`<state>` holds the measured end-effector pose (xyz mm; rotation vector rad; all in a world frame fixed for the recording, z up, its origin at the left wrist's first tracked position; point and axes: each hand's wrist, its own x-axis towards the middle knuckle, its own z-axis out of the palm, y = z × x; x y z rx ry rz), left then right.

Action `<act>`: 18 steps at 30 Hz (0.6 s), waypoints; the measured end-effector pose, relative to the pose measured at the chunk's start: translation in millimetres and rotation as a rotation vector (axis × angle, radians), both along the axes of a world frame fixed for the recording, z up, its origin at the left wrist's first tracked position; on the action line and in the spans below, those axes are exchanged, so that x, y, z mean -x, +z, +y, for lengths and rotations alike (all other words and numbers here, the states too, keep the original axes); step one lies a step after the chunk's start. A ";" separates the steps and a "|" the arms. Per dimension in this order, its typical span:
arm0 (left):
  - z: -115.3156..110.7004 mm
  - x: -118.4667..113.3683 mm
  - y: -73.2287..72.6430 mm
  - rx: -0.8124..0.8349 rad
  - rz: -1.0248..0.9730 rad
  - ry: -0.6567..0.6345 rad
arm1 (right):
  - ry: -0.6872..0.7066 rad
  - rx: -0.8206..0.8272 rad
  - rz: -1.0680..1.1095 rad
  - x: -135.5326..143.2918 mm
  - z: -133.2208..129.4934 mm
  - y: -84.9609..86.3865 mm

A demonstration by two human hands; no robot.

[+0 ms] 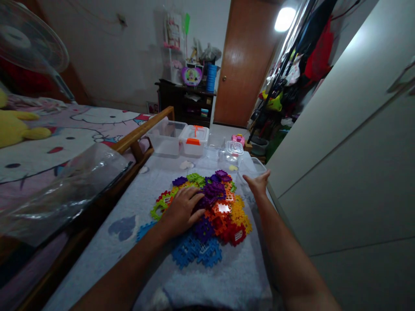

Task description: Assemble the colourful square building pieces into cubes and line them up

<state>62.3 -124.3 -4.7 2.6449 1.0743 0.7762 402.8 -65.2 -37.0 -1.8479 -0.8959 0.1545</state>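
Observation:
A heap of coloured plastic gear-shaped pieces lies on the cloth-covered surface (126, 259), with blue pieces (186, 250) nearest me, red (234, 233) and yellow (240, 211) at the right, and purple (214, 193) on top. My left hand (184, 207) rests on the heap's left side, fingers apart and touching the purple pieces. At the right edge of the cloth my right hand (257, 181) is open, thumb spread away from the fingers, beside a clear plastic container (258, 164). It holds nothing that I can see.
Behind the heap stand a large clear bin (167, 140), a clear box with orange latches (194, 140) and a small clear container (234, 149). A wooden rail (142, 131) and bed are at the left, a plastic bag (71, 190) on them. White cabinet doors (340, 151) rise at the right.

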 end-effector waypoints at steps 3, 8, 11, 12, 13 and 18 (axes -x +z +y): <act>-1.2 2.4 2.0 0.049 0.033 -0.002 | -0.029 0.000 -0.051 1.1 8.4 -2.1; -3.0 3.7 8.9 0.113 0.047 -0.010 | -0.148 -0.061 -0.049 -2.6 20.2 -5.1; -2.8 4.4 10.3 0.116 0.052 -0.015 | -0.173 -0.043 -0.034 -6.0 32.5 -2.6; -2.7 5.1 10.6 0.115 0.052 -0.017 | -0.171 -0.036 -0.036 -6.4 37.0 -1.5; -2.6 6.2 10.9 0.112 0.053 -0.018 | -0.172 -0.028 -0.042 -6.4 41.4 -0.5; -1.5 15.4 13.0 0.102 0.067 0.022 | -0.206 0.016 -0.084 -2.4 55.1 -2.8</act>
